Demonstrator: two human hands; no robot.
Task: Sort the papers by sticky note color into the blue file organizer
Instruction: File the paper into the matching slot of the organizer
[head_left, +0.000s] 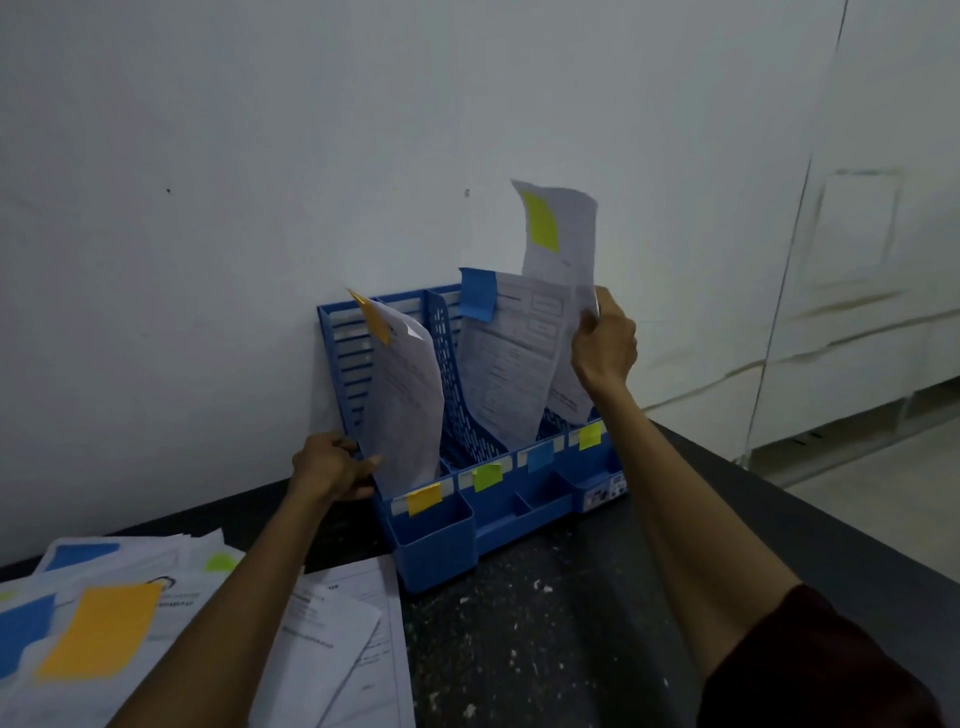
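White wall behind, dark speckled tabletop (571, 623) below, and the blue file organizer (441, 545) sits pushed back against that wall, centre frame. Up goes the right hand (602, 345), pinching the yellow-note paper (571, 244) by its edge, lower end dipping at the far-right slot with the yellow tab (590, 434). That's colour matching colour, I'd say. Meanwhile the left hand (330, 467) grips the organizer's left wall, likely steadying it. An unsorted pile (130, 623) lies lower left.

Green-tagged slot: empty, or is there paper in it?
Empty, as far as shows: the green slot holds no sheet, only its bare blue divider wall, between the orange-note paper and blue-note paper.
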